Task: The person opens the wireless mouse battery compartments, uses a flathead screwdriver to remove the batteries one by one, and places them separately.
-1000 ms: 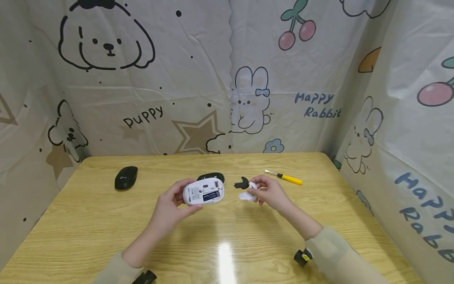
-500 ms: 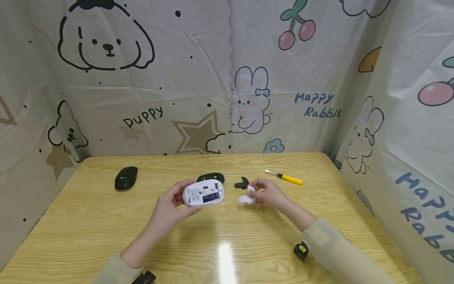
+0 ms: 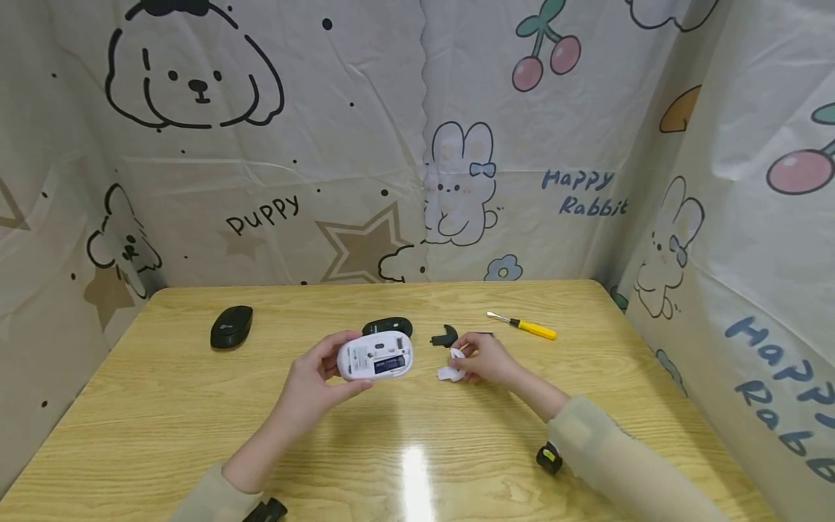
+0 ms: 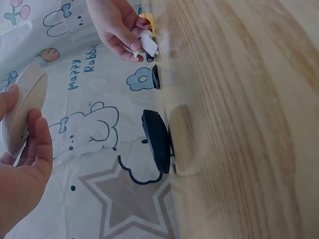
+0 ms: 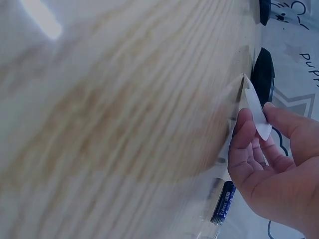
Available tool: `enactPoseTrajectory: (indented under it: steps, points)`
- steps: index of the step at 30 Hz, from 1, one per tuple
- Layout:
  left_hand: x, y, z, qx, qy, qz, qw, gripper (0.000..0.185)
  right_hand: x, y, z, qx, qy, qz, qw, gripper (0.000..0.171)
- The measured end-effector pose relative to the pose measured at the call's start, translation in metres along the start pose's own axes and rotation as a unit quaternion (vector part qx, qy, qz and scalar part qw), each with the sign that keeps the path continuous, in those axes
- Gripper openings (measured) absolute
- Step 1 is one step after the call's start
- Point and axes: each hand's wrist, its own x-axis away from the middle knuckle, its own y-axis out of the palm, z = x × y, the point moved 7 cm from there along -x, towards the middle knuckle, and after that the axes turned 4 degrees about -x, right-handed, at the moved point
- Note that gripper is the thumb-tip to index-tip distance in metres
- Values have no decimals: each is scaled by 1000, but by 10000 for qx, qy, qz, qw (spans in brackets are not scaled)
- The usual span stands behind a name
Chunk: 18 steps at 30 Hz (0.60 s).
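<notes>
Here, your left hand [image 3: 313,380] curled round the smooth white oval mouse [image 3: 375,355], underside up, your right hand [image 3: 485,359] pinching its thin white plastic cover [image 3: 450,372] over the glossy wooden table [image 3: 163,406].

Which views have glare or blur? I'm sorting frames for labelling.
Head view: sharp overall, one bright lamp glare on the glossy wooden table near the front edge. Left wrist view: the tabletop smears into blur, though the white computer mouse stays readable. Right wrist view: wood grain strongly blurred, a glare patch top left; the small white plastic cover is fairly clear.
</notes>
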Motion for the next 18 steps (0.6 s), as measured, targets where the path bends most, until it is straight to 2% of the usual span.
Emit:
enactPoseTrajectory:
  steps: [7, 18]
  points:
    - [0, 0, 0, -78, -13, -2, 10000, 66, 0, 2, -3, 169, -186, 40, 9997, 23]
    - [1, -1, 0, -70, -25, 19, 10000, 66, -1, 1, -10, 1257, -784, 30, 9890, 18]
